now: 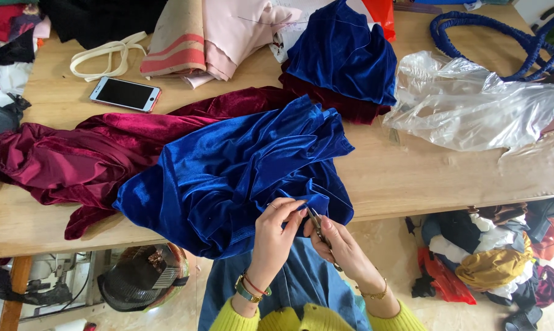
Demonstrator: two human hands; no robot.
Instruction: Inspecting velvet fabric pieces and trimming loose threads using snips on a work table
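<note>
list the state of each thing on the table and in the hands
blue velvet: bunched, hanging over table edge
left hand: pinching the blue hem
right hand: holding snips
snips: at the hem, open or shut unclear
red velvet: crumpled
phone: screen dark, face up
plastic bag: crumpled

On the table (412, 178), at its near edge: velvet garment (228, 171), gathered in my left hand (277, 233). My right hand (338, 242), just right of it, holds the snips (318, 230). Second velvet garment (62, 159) to the left, partly underneath. Phone (125, 94) behind that. Plastic bag (473, 104) at right. Clothes pile (491, 257) on the floor, lower right.
</note>
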